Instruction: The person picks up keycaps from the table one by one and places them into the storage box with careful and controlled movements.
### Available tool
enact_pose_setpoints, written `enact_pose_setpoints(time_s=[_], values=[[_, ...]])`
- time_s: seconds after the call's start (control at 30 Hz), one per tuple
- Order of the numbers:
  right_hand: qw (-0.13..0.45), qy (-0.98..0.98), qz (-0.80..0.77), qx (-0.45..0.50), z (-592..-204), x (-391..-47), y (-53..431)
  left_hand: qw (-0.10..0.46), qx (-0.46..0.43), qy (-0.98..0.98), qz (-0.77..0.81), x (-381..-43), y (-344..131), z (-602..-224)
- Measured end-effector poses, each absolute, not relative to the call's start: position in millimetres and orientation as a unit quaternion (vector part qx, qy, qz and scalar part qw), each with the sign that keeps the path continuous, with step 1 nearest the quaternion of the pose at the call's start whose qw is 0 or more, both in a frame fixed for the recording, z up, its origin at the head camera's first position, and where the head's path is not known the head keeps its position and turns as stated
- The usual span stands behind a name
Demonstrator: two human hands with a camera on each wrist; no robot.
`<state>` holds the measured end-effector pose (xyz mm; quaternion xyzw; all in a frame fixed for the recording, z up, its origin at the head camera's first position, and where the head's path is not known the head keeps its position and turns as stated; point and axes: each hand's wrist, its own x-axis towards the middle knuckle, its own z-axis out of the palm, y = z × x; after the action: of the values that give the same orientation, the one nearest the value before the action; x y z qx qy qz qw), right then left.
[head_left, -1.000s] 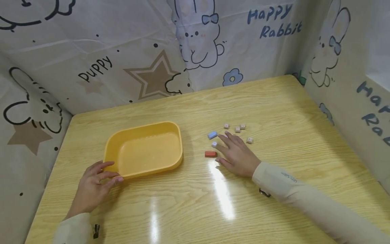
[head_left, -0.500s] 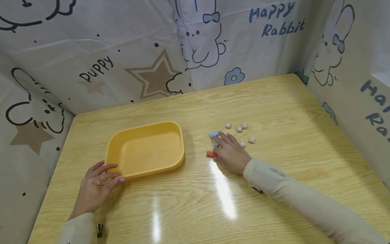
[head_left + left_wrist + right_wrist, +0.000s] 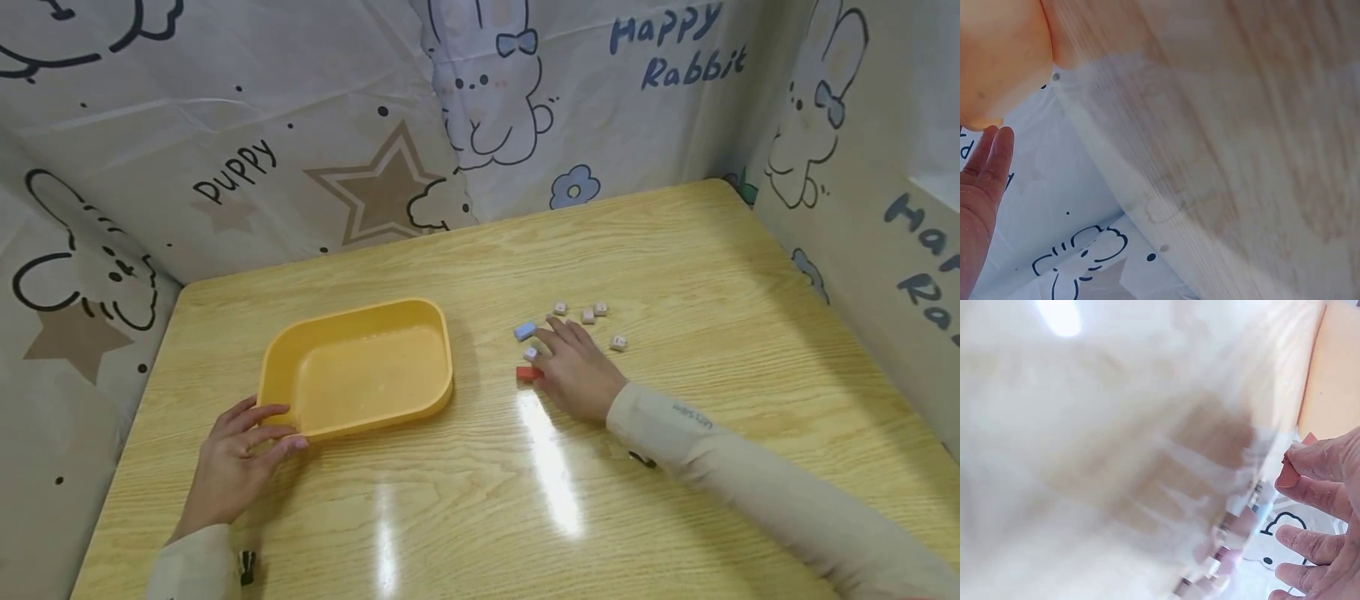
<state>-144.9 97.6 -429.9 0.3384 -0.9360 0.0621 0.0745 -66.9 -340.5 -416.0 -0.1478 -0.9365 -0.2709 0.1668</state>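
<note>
My right hand [image 3: 576, 371] pinches a red keycap [image 3: 527, 373] between thumb and index finger, just over the table or touching it; I cannot tell which. In the right wrist view the red keycap [image 3: 1289, 474] sits between the two fingertips, the other fingers spread apart. Beside that hand lie a blue keycap [image 3: 525, 331] and a small white keycap [image 3: 530, 354]. My left hand [image 3: 238, 454] holds the near left corner of a yellow tray [image 3: 448, 367], fingers over its rim and thumb outside. In the left wrist view, fingertips touch the tray's edge.
Several small pale keycaps [image 3: 588, 316] with markings lie just beyond the right hand, one [image 3: 618, 342] farther right. The wooden table [image 3: 450, 517] meets a printed cloth [image 3: 285, 192] along its back and sides.
My right hand has come down to the red keycap and taken it between thumb and finger. The keycap has shifted slightly right and away. The left hand and tray keep their place.
</note>
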Motion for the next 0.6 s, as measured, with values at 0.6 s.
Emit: enact_pose_setpoints(time_s=[0.6], values=[[0.058, -0.925, 0.076, 0.367, -361, -192, 32, 0.190, -0.176, -0.929, -0.263, -70, -343, -415]])
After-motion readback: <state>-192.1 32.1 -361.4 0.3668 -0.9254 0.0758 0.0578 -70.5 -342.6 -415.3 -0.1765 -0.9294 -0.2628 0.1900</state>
